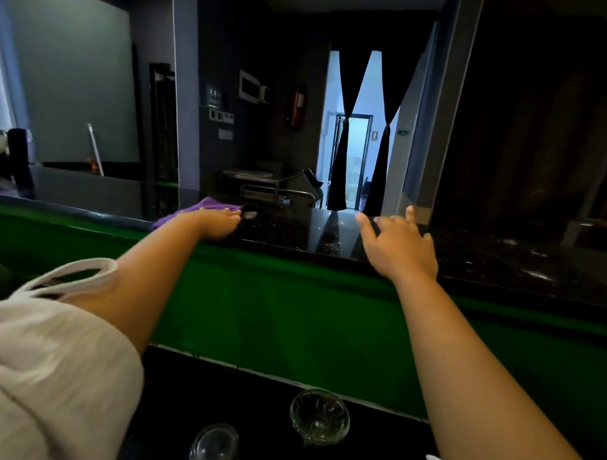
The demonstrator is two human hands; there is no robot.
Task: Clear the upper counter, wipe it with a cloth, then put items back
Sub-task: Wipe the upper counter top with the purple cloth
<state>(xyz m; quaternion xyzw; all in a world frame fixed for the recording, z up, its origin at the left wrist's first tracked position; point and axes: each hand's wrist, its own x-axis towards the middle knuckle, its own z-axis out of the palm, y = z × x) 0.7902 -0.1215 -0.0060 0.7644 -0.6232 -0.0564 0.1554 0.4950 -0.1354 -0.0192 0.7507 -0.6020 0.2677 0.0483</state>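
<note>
The left hand (219,223) lies flat, fingers straight, on the purple cloth (202,205) and hides most of it. The strip that shows runs along the hand's far side, wrist to fingertips, on the dark counter (510,257). The right hand (398,246), well apart, spreads open over the counter, contact unclear; two glasses (319,416) stand below the forearms, one cut off.

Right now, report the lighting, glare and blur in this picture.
Head view: dim room, bright doorway blown out; its glare streaks the glossy upper counter between left hand and right hand; wide-angle lens bows the counter; the near sleeve is blurred.
</note>
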